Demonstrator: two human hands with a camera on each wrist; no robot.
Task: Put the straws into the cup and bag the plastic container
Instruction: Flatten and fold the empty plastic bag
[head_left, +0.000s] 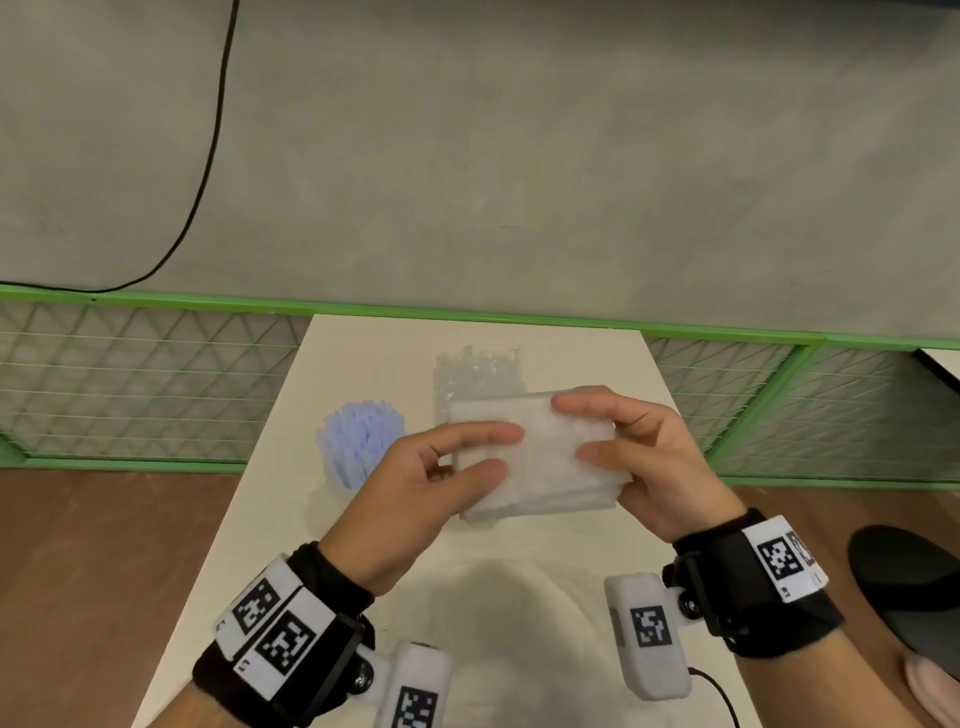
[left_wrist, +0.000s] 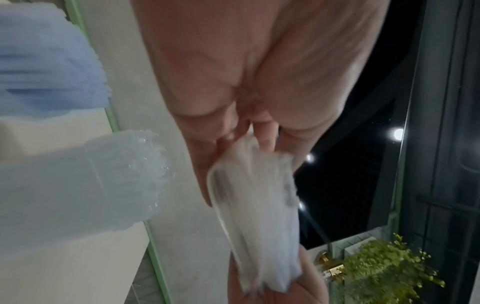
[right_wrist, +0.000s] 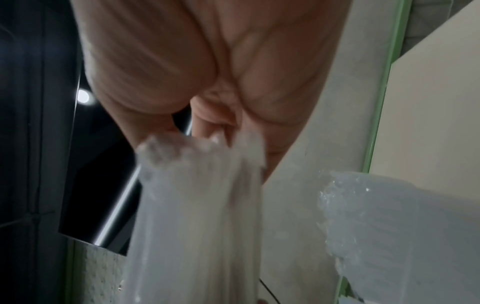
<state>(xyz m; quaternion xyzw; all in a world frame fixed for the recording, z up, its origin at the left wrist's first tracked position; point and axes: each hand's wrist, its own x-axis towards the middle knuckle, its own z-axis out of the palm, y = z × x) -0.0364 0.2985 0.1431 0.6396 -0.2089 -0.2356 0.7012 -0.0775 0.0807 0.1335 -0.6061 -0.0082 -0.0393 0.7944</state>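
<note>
Both hands hold the folded bag (head_left: 540, 457) just above the table (head_left: 519, 597) — left hand (head_left: 431, 483) and right hand (head_left: 644, 457) pinch opposite ends, thumbs on top. Thin, limp, milky film: prob. best to rub layers apart to find the mouth. Beyond: clear crinkly container (head_left: 478, 379) w/ ragged rim; left of it, cup (head_left: 345, 470) packed w/ stiff blue straws (head_left: 361, 426).

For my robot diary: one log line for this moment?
left hand: grips bag | right hand: grips bag | straws: in cup | container: unbagged
</note>
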